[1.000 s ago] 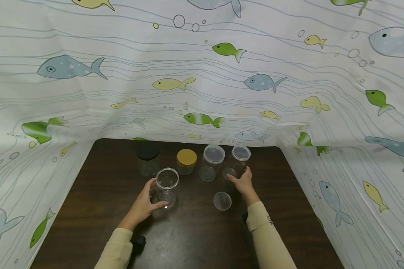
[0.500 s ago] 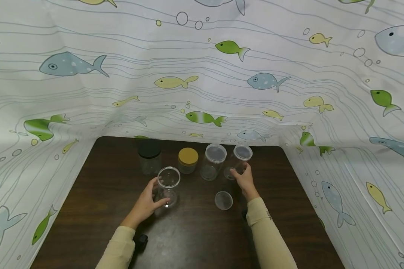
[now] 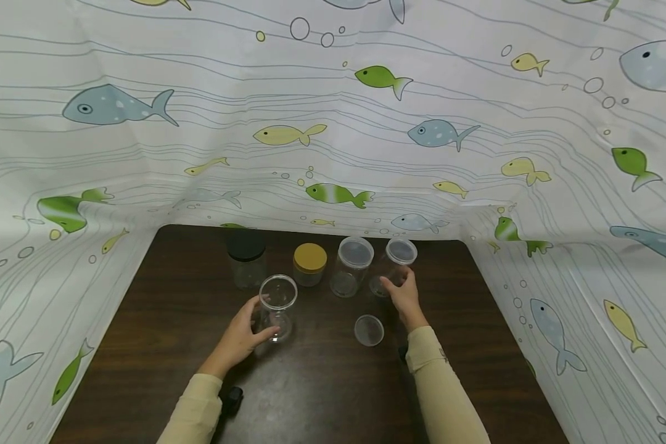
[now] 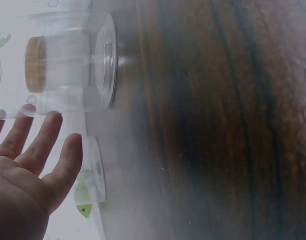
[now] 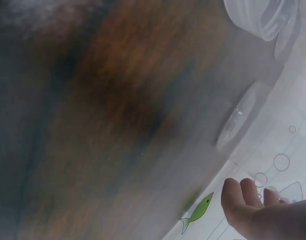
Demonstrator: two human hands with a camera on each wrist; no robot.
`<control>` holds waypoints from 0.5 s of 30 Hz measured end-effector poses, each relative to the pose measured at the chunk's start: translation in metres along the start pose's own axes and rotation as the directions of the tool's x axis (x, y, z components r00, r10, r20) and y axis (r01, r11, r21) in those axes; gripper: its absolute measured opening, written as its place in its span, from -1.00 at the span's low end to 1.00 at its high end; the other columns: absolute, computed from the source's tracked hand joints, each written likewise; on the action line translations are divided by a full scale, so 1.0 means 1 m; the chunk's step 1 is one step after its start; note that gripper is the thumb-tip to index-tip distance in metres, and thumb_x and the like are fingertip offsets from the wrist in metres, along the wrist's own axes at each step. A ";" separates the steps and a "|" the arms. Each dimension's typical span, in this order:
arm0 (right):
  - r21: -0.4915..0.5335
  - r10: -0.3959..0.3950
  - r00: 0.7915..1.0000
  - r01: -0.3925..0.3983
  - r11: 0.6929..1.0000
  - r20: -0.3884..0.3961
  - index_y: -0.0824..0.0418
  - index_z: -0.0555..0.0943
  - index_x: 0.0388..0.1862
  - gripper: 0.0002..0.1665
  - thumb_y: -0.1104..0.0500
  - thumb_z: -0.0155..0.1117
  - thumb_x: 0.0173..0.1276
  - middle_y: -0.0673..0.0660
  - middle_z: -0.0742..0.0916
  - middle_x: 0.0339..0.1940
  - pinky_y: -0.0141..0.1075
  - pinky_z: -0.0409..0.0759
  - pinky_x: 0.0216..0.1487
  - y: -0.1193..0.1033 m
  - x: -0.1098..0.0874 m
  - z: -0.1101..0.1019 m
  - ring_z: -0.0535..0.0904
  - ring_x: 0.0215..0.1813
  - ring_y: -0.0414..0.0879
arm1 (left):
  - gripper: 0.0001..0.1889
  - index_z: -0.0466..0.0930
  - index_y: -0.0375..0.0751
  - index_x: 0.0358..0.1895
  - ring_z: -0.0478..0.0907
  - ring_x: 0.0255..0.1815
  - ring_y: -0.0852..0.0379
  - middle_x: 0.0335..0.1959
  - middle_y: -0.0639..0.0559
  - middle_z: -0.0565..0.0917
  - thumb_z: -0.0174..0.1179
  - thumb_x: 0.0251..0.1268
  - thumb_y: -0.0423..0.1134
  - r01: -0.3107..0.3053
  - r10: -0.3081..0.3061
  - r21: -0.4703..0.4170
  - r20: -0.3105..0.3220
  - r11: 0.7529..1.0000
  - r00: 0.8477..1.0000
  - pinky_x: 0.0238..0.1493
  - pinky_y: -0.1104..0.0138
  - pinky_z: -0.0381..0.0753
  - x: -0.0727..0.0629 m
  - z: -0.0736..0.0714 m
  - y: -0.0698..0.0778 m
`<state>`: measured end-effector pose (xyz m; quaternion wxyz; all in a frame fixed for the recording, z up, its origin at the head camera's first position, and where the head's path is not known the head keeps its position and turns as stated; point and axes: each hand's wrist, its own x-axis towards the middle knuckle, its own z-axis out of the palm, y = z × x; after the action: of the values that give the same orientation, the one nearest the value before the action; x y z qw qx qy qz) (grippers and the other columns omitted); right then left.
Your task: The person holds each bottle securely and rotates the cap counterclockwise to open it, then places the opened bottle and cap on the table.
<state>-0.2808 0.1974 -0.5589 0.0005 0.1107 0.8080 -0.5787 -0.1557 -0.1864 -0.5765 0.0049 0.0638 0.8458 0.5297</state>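
Note:
My left hand (image 3: 240,338) curves round the left side of a wide clear jar (image 3: 279,308) without a lid, which stands upright on the table. In the left wrist view its fingertips (image 4: 54,116) are right at the wall of this jar (image 4: 73,62). At the back right, my right hand (image 3: 405,301) holds a slim clear jar (image 3: 401,253) with a translucent lid, thumb in front and fingers round the right side. The right wrist view shows that jar's base (image 5: 240,117) above the hand (image 5: 257,207). A round translucent lid (image 3: 369,330) lies between the hands.
Along the back stand a clear jar with a black lid (image 3: 246,246), a short jar with a yellow lid (image 3: 309,259) and a tall jar with a translucent lid (image 3: 355,254). Fish-patterned sheeting (image 3: 288,92) walls in the dark wooden table (image 3: 311,394) at the back and sides.
The head view has shifted slightly. My right thumb has moved a little to the right and up along the slim jar. The left hand and the other jars keep their places.

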 end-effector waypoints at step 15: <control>-0.196 -0.260 0.949 0.225 0.954 -0.175 0.38 0.26 0.37 -0.11 0.13 0.53 0.22 0.37 0.42 0.27 0.12 0.35 0.29 0.002 -0.038 -0.011 0.36 0.30 0.26 | -0.05 0.02 -0.27 0.55 0.29 0.42 -0.35 0.43 -0.36 0.33 0.46 0.23 -0.17 -0.049 0.048 -0.022 -0.041 0.999 0.998 0.20 -0.25 0.43 -0.003 -0.005 -0.002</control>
<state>-0.2422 0.2021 -0.5526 -0.1421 0.0670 0.8588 -0.4875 -0.1529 -0.1926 -0.5762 -0.0243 0.0734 0.8378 0.5404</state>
